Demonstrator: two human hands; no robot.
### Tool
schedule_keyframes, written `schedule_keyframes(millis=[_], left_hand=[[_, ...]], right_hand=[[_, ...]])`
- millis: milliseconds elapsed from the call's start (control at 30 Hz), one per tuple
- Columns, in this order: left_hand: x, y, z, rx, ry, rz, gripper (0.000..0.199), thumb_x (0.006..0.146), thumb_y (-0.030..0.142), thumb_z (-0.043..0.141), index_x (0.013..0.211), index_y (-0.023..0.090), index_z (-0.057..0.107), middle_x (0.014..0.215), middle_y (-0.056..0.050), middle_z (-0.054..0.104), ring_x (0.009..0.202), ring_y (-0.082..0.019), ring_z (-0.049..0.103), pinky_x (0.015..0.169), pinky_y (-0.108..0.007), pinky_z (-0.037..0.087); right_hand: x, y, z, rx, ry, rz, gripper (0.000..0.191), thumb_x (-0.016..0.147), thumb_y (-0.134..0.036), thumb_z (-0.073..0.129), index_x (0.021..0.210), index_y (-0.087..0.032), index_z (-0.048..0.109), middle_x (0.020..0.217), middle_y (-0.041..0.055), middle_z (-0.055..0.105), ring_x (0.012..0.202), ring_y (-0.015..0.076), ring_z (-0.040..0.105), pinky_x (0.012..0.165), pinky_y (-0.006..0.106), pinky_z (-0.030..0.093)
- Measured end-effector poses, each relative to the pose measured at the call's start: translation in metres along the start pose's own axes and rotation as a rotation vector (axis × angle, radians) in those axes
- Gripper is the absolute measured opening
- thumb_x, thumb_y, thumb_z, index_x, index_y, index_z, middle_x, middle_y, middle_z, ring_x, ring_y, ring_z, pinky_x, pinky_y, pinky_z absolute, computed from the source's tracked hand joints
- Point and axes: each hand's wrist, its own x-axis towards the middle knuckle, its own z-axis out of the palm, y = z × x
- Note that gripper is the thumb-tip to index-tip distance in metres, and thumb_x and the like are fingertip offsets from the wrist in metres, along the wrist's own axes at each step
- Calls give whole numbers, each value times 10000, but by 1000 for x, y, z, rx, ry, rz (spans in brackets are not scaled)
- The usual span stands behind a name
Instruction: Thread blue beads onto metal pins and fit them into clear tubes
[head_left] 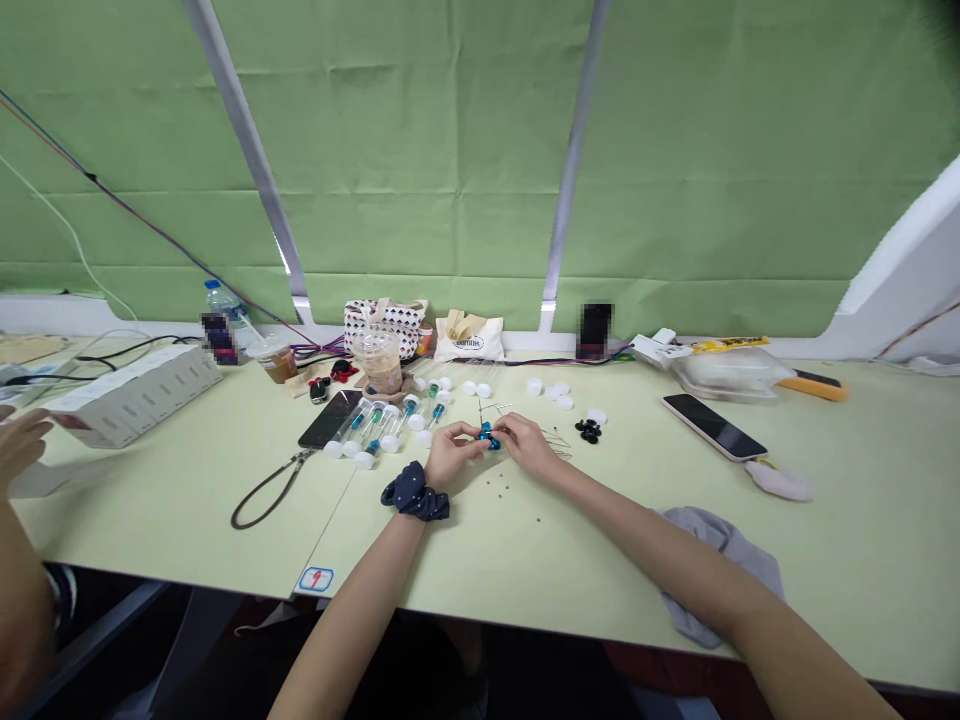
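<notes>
Near the middle of the table my left hand (pixel 451 455) pinches a small, shiny blue piece (pixel 491 442) between thumb and fingers. My right hand (pixel 526 442) is closed at the same piece from the other side, its fingertips touching it. A thin dark rod (pixel 481 410) stands up just behind the blue piece; I cannot tell whether it is joined to it. Thin wire-like sticks (pixel 556 442) lie beside my right hand. Several tiny dark bits (pixel 501 489) are scattered on the table in front of my hands. Fingers partly hide the piece's exact shape.
Clear tubes with white caps (pixel 373 428) lie left of my hands, by a phone (pixel 330 420) and a drink cup (pixel 381 365). Loose white caps (pixel 555 390) and black pieces (pixel 589 431) lie to the right. Another person's hand (pixel 22 440) is at far left, near white boxes (pixel 142 395).
</notes>
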Motion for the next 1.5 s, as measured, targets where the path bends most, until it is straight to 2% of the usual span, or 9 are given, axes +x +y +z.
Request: schedule_keyframes(millis=[167, 367, 633, 900, 1000, 1100, 1167, 1500], left_hand=[[0, 0, 1, 3, -18, -15, 337, 552, 316, 799, 770, 123, 628, 736, -51, 665, 546, -126, 598, 557, -273, 484], [0, -2, 0, 26, -38, -11, 338, 563, 328, 794, 779, 128, 627, 665, -42, 660, 522, -120, 583, 532, -255, 458], [1, -7, -2, 28, -22, -15, 351, 558, 338, 794, 773, 124, 617, 687, -48, 664, 508, -110, 576, 522, -246, 455], [-1, -5, -2, 60, -39, -23, 372, 572, 360, 784, 797, 115, 617, 665, -55, 664, 518, -117, 584, 491, -230, 442], [-2, -2, -1, 69, -45, -32, 378, 572, 358, 785, 803, 112, 615, 636, -50, 658, 509, -110, 575, 483, -217, 422], [-2, -1, 0, 75, -49, -41, 373, 574, 344, 787, 802, 107, 611, 621, -48, 653, 503, -106, 569, 486, -211, 407], [-2, -2, 0, 68, -53, -42, 373, 574, 341, 788, 803, 107, 609, 635, -52, 655, 513, -111, 575, 494, -217, 411], [1, -7, -3, 12, -20, -18, 367, 563, 334, 793, 782, 111, 600, 698, -56, 657, 518, -109, 579, 507, -228, 431]], right_hand=[[2, 1, -7, 41, 32, 2, 129, 846, -248, 503, 805, -189, 610, 840, 50, 520, 710, 149, 514, 638, 271, 419], [2, 6, -4, 77, 9, -3, 153, 854, -246, 498, 783, -192, 622, 814, 38, 502, 704, 142, 514, 657, 275, 428], [-2, 1, 4, -24, 5, -26, 208, 892, -235, 412, 792, -192, 589, 837, 54, 479, 744, 160, 512, 683, 290, 426], [-3, -4, -6, -194, -58, 103, 205, 878, -254, 436, 780, -234, 615, 747, 15, 564, 664, 145, 520, 582, 238, 344], [-4, -7, -8, -142, -94, 163, 221, 867, -299, 442, 758, -228, 621, 688, 6, 596, 612, 140, 521, 562, 231, 337], [-4, -10, -11, -44, -143, 259, 276, 859, -368, 430, 742, -211, 625, 528, -15, 546, 486, 125, 475, 530, 228, 342], [-4, -10, -11, 14, -155, 283, 293, 849, -391, 432, 738, -198, 622, 507, -15, 543, 459, 120, 464, 520, 228, 350], [-1, -3, -15, -18, -165, 130, 252, 869, -259, 317, 898, -211, 562, 653, -4, 582, 534, 125, 494, 567, 246, 384]])
